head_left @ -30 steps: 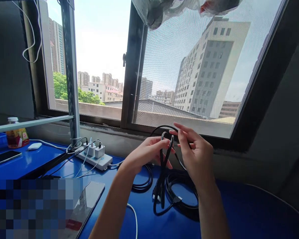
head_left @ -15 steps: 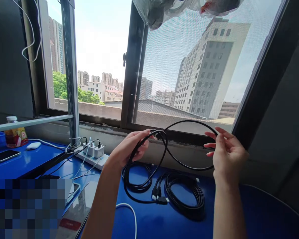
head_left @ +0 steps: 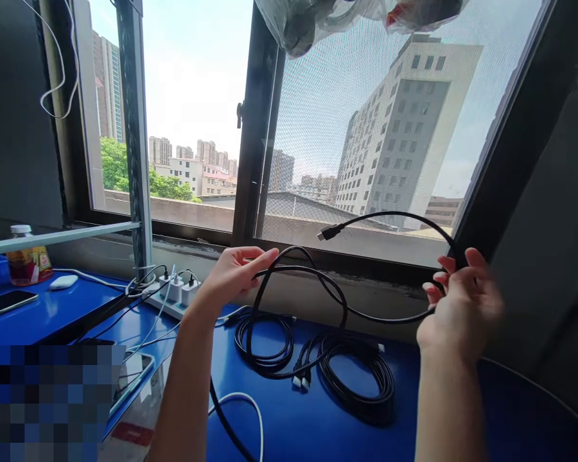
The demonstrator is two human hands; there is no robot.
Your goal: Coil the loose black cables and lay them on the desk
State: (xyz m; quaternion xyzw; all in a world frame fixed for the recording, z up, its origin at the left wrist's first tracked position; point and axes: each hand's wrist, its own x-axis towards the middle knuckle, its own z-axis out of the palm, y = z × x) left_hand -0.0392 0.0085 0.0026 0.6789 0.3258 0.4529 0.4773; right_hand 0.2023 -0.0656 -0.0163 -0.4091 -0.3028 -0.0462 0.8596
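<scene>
Both my hands hold one black cable (head_left: 337, 308) above the blue table (head_left: 318, 423). My left hand (head_left: 236, 276) pinches a loop of it near the window sill. My right hand (head_left: 462, 298) is closed around the cable further right, and the free plug end (head_left: 325, 233) arcs back to the left above it. Part of the cable hangs down past my left forearm. Two coiled black cables lie on the table below, a small coil (head_left: 264, 340) and a larger coil (head_left: 361, 375).
A white power strip (head_left: 173, 301) with chargers sits left of my left hand. A white cable (head_left: 248, 410) curls near my left forearm. A phone (head_left: 2, 303), a white mouse (head_left: 62, 281) and a bottle (head_left: 24, 260) stand far left. A window frame (head_left: 250, 128) rises behind.
My hands have drawn apart, the right one moving right and stretching the cable out. The plug end has swung free above the right hand.
</scene>
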